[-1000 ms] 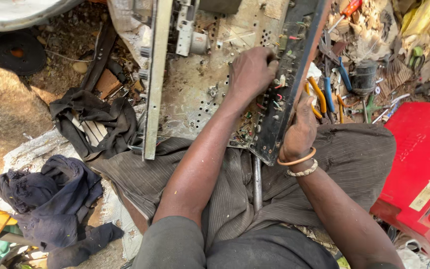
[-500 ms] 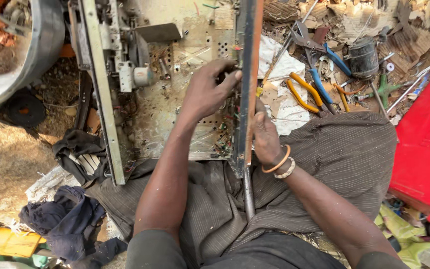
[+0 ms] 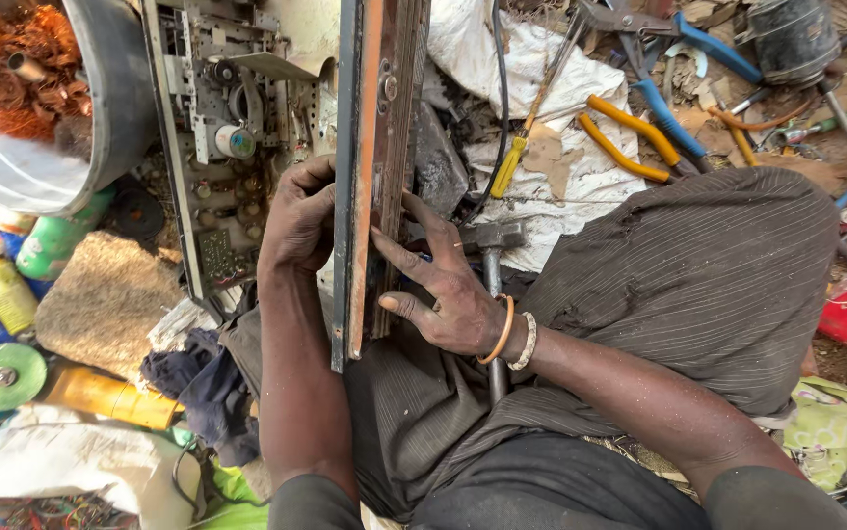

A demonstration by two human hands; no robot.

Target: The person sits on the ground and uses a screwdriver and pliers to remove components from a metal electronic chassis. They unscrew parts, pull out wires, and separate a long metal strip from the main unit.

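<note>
Dirt ground, littered with scrap. Centre frame, left hand grips the upright metal chassis panel; right hand presses spread fingers against it. Pliers lie upper right.

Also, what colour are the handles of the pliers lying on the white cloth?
Yellow-orange handles, seen best in the head view, above the right hand.

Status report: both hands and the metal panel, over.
Left hand grips upright metal panel. Right hand fingers pressed on its side. Hammer lies beside.
</note>
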